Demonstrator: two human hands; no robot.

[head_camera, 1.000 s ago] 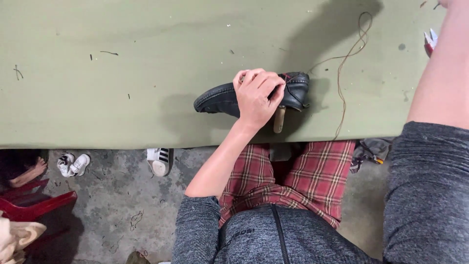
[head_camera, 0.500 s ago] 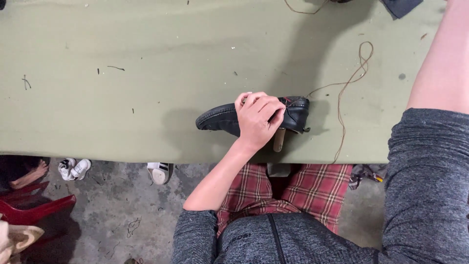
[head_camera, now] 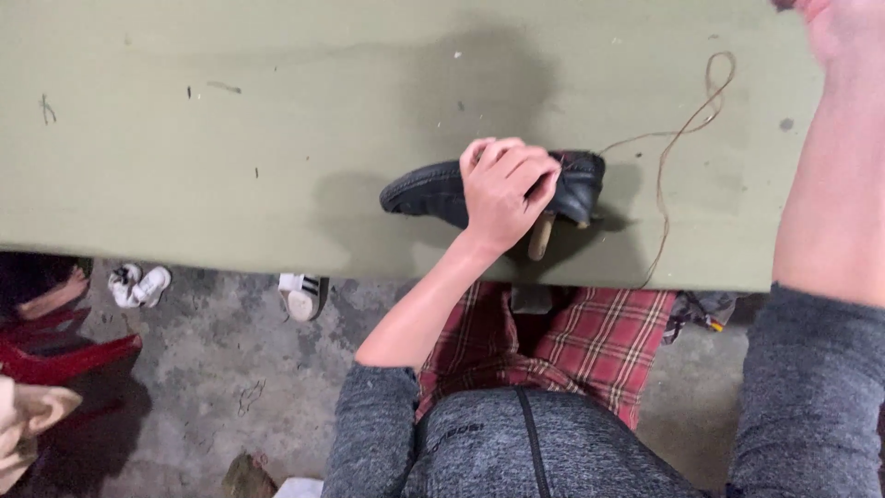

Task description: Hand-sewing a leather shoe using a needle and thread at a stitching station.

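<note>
The black shoe [head_camera: 433,189] lies on its side on the green table [head_camera: 230,138], close to the near edge, toe pointing away from the person's right. The left hand [head_camera: 505,192] is clamped over the heel end of the shoe, fingers curled across its top and pressing it down onto the table. A pale wooden handle [head_camera: 540,237] pokes out from under that hand, between the shoe and the table edge; I cannot tell whether the hand grips it too.

A thin brown thread [head_camera: 678,138] runs from the heel of the shoe out to the right and loops well beyond it. The right arm reaches far past the shoe, and the right hand [head_camera: 834,23] is cut off at the frame's top corner, so whether it is clenched or loose I cannot tell.

The shoe sits so near the edge that a slip of the palm could likely push it, or the handle, off onto the floor. The slack thread could snag on the right forearm and jerk the shoe.
</note>
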